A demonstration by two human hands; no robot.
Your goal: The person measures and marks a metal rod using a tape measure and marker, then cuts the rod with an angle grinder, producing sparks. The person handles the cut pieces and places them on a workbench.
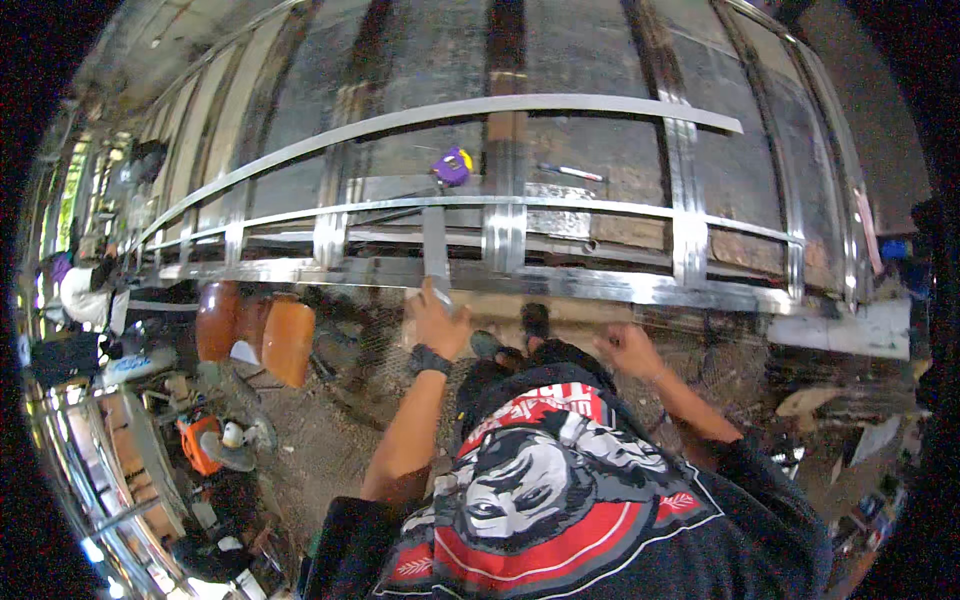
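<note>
My left hand (438,322) is closed on the lower end of a try square (434,248). Its flat silver blade points away from me and lies across the near rails of a long metal frame (585,285). At the near side of that frame, to the right, hangs my right hand (628,350) with curled fingers; whether anything is inside them is hidden. Beyond the blade, a purple and yellow tape measure (452,168) rests on the work surface. A marker pen (572,172) lies to its right. Behind both runs a long, flat metal bar (560,102).
Dark crossbars (507,80) divide the large panelled surface. On the floor to the left are a brown chair (287,340) and an orange power tool (200,445). A pale slab (855,330) sits at the right. Another person (88,290) is at the far left.
</note>
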